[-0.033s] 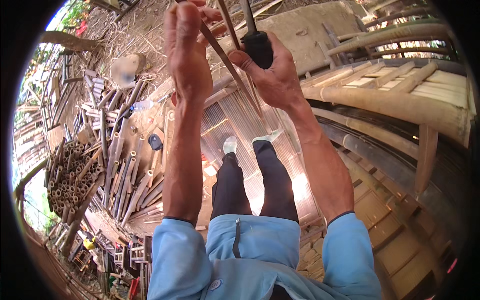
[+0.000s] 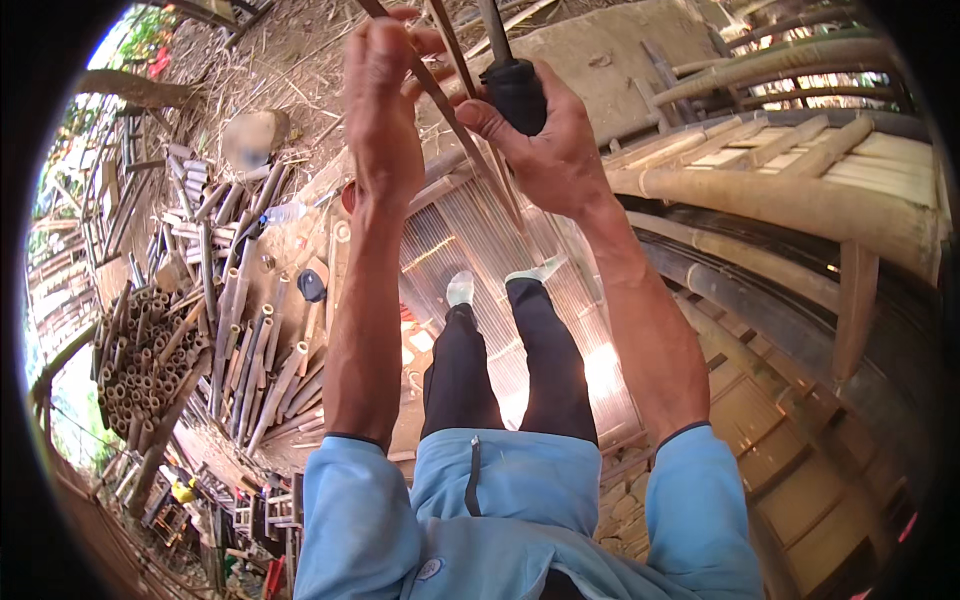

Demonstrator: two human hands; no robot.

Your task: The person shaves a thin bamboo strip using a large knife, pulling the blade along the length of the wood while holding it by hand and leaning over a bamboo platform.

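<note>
Matt black was shown by the tool handle (image 2: pixel 517 97), and dull grey metal by its shaft (image 2: pixel 494 30). The narrow brown strip (image 2: pixel 440 95) was smoothly surfaced, seemingly made of bamboo. The ribbed sheet (image 2: pixel 445 225) was marked by glossy glare. Smooth bamboo was seen in the rail (image 2: pixel 780 195), clear plastic in the bottle (image 2: pixel 287 213), soft matt cloth in the blue sleeves (image 2: pixel 355 510).

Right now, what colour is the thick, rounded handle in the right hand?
Black; the thick, rounded handle in the right hand shows best in the head view.
</note>
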